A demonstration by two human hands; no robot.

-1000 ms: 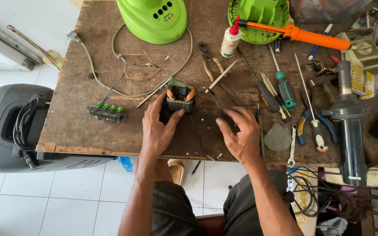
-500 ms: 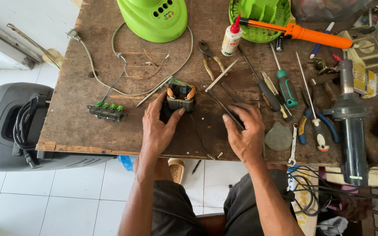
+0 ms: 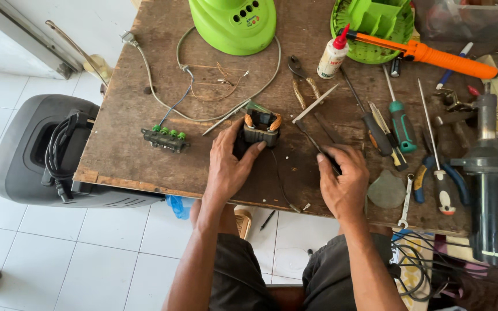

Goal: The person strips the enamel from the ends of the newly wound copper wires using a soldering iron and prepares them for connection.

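My left hand [image 3: 229,164] rests on the worn wooden table [image 3: 122,167] and grips a small dark motor block with copper windings [image 3: 261,126] from its near side. My right hand [image 3: 341,181] is closed around the dark handle of a thin tool [image 3: 312,138], whose shaft slants up and left toward the motor block. A thin black wire [image 3: 280,181] trails from the block toward the table's front edge.
A green appliance housing [image 3: 234,23] and a green round base [image 3: 373,29] sit at the back. Glue bottle [image 3: 332,55], orange-handled tool [image 3: 433,55], screwdrivers [image 3: 402,124], pliers [image 3: 301,78], a switch block with green buttons [image 3: 165,138] and a grey heat gun [image 3: 485,178] lie around. A dark speaker [image 3: 47,155] stands on the floor at left.
My right hand lifted from flat on the table, closed on the thin tool and shifted slightly right. My left hand stayed on the motor block.
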